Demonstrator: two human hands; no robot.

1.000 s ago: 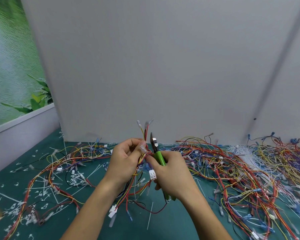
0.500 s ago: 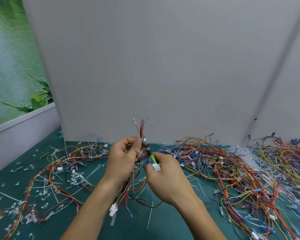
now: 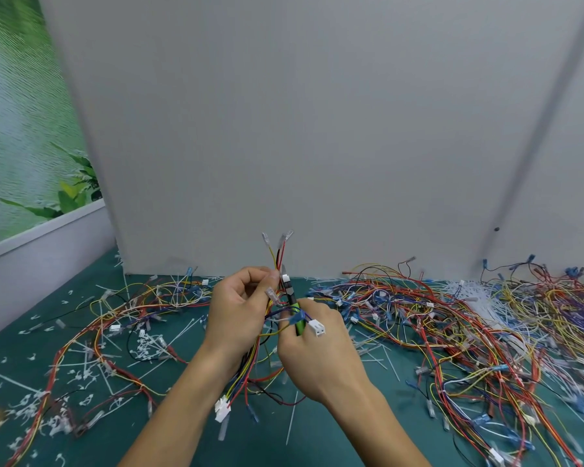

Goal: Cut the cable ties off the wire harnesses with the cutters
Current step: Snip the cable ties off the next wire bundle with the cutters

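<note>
Left hand (image 3: pixel 240 308) grip pinches the wire harness (image 3: pixel 278 256) upright above the tabletop (image 3: pixel 257 446), right hand (image 3: pixel 317 362) grip wraps the cutters (image 3: pixel 296 320), nose at the bundle; tie too small to see, so nip plastic only, not insulation.

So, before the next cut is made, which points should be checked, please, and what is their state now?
1. Left hand grip on the harness: ok, fingers curled round the wires.
2. Right hand grip on the cutters: ok.
3. Cutter tip at the right spot: cannot tell, too small.
4. Left fingertips away from the blades: cannot tell, very close.
5. Cutter handle free: not ok, a white plug and wires lie against it.
</note>
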